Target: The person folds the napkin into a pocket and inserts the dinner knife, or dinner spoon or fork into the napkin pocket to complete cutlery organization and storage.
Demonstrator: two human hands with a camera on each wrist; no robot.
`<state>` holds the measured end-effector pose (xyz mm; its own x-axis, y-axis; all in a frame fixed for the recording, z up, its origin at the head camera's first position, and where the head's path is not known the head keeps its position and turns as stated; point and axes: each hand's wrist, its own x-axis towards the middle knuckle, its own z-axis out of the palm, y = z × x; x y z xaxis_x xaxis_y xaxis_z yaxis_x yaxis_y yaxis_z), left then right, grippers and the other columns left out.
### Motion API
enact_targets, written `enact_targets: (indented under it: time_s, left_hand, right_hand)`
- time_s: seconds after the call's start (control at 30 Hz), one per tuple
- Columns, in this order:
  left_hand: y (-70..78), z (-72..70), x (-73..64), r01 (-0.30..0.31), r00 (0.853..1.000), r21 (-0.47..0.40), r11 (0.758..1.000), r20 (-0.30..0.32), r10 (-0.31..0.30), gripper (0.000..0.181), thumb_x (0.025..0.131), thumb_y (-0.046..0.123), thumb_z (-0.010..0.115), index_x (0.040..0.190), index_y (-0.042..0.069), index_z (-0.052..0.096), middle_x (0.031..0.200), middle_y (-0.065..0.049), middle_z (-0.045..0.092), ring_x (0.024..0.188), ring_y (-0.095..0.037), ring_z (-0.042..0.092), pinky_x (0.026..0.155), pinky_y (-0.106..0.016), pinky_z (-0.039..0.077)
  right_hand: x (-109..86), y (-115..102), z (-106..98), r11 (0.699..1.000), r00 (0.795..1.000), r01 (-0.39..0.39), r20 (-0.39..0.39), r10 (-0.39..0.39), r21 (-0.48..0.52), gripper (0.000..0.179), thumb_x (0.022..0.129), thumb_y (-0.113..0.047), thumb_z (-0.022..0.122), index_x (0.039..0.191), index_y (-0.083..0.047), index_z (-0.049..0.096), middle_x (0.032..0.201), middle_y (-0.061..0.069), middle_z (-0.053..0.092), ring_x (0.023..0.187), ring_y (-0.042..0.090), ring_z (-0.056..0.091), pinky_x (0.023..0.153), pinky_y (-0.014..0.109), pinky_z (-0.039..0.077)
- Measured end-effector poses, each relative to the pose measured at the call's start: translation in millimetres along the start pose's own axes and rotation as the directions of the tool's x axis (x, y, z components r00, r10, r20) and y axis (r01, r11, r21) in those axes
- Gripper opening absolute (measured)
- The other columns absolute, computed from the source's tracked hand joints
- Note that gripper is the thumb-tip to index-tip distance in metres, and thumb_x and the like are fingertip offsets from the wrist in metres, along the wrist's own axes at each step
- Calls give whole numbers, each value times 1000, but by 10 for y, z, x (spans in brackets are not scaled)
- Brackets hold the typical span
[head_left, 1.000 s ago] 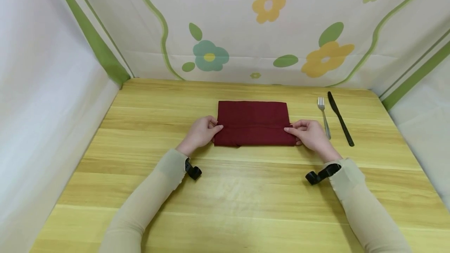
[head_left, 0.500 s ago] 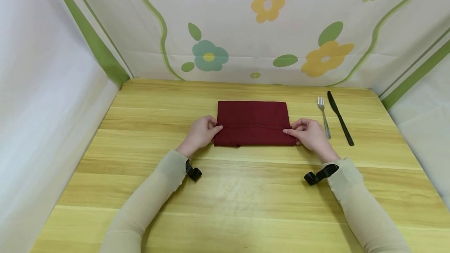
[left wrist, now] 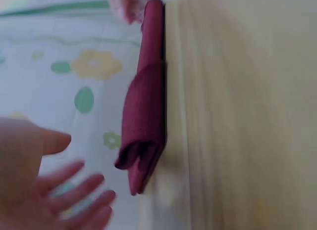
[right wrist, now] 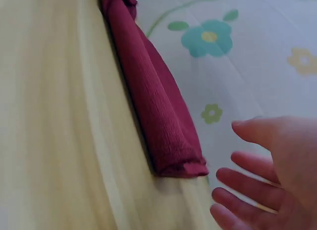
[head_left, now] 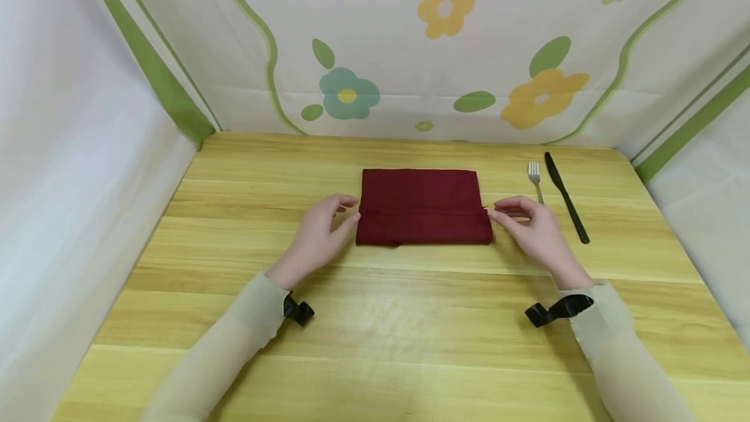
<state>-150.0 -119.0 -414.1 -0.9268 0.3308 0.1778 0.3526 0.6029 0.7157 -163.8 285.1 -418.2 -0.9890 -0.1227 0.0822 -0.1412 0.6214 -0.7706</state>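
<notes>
A dark red cloth napkin [head_left: 418, 207] lies folded into a wide rectangle on the wooden table, its near part doubled over in a thick roll-like fold. At its left end my left hand [head_left: 319, 230] is held just off the cloth, thumb and fingers spread apart. My right hand [head_left: 530, 230] sits at the opposite end, thumb tip close to the napkin's edge and nothing between its fingers. The left wrist view shows the layered end of the napkin [left wrist: 143, 116] with a gap to the fingers. In the right wrist view the other end [right wrist: 153, 106] stands apart from the relaxed fingers.
Beyond my right hand lie a silver fork [head_left: 534, 178], its handle partly hidden by that hand, and a black knife [head_left: 566, 197]. A white flowered curtain [head_left: 398, 38] hangs behind the table [head_left: 375, 337] and along both sides.
Both hands have let go of the napkin's ends and moved outward, left hand to the left and right hand to the right, fingers opening. The napkin stays folded in place.
</notes>
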Motion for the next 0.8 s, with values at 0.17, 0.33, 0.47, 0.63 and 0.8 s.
enact_targets:
  time_s: [0.17, 0.33, 0.47, 0.63, 0.8]
  left_hand:
    - [67, 42, -178, -262, 935, 190, 946, 291, 201, 51, 109, 23, 51, 155, 2, 41, 161, -17, 33, 149, -33, 27, 121, -51, 18]
    - [45, 112, -207, -288, 881, 262, 921, 450, 148, 66, 109, 36, 49, 161, 4, 23, 167, -15, 16, 153, -31, 13, 122, -51, 10]
    - [44, 112, -165, -280, 865, 272, 920, 487, 119, 74, 107, 45, 50, 163, 6, 20, 168, -15, 13, 153, -31, 11, 121, -54, 9]
    - [60, 75, -127, -266, 852, 266, 926, 514, 97, 79, 105, 52, 52, 163, 8, 20, 168, -14, 11, 154, -30, 9, 122, -53, 7]
    - [46, 60, -142, -251, 851, 257, 933, 518, 86, 81, 103, 54, 53, 163, 9, 21, 168, -12, 11, 154, -28, 9, 122, -52, 7]
  right_hand:
    - [-147, -89, 36, 970, 972, 212, 130, -197, -115, 39, 102, -27, 66, 136, -7, 66, 142, 10, 58, 133, 35, 51, 106, 56, 42]
    - [-164, -60, 133, 911, 913, 338, 318, -257, -235, 49, 106, -25, 59, 150, -7, 51, 159, 13, 39, 147, 39, 29, 113, 62, 28]
    - [-146, 14, 155, 891, 904, 347, 358, -235, -291, 50, 108, -25, 55, 154, -8, 46, 162, 12, 34, 150, 37, 23, 114, 61, 27]
    - [-155, 81, 140, 863, 887, 390, 381, -259, -321, 53, 108, -28, 54, 156, -10, 42, 163, 10, 31, 151, 38, 19, 113, 63, 26]
    - [-180, 118, 156, 855, 877, 409, 397, -271, -319, 59, 107, -34, 55, 159, -11, 37, 165, 9, 28, 151, 39, 17, 114, 64, 25]
